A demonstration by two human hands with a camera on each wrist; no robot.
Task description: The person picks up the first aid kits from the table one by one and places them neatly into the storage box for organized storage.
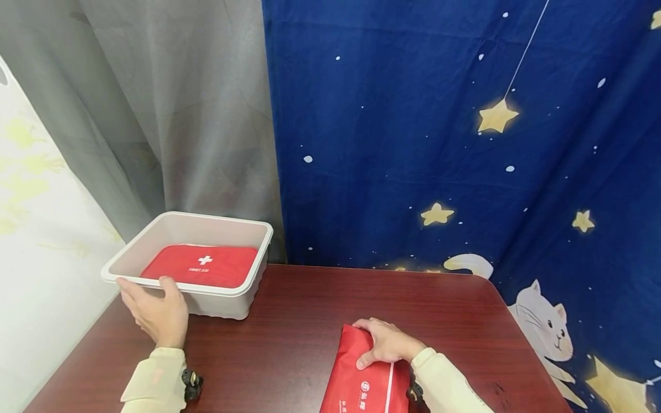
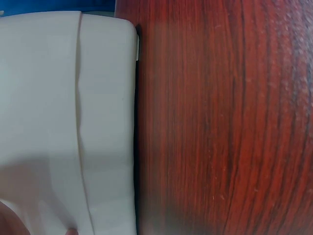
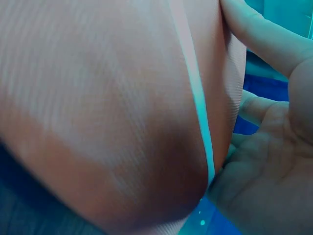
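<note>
At the left of the head view my left hand (image 1: 157,312) is against the front of a white plastic bin (image 1: 217,306), its thumb and a fingertip right at the rim. Fingertips (image 2: 72,231) also show by the bin's outer wall in the left wrist view. Inside the bin lies a red first aid pouch (image 1: 227,267) with a white cross. My right hand (image 1: 388,342) grips a second red pouch (image 1: 356,373), thumb on its front and the other fingers behind the top edge. That pouch has a white stripe and white lettering, and its lower end runs out of the frame.
A dark red wooden table (image 1: 289,332) carries the bin at its back left. Behind it hang a grey curtain (image 1: 206,115) and a blue curtain (image 1: 372,143) with stars. Dark wrist cameras (image 1: 192,384) sit at both cuffs.
</note>
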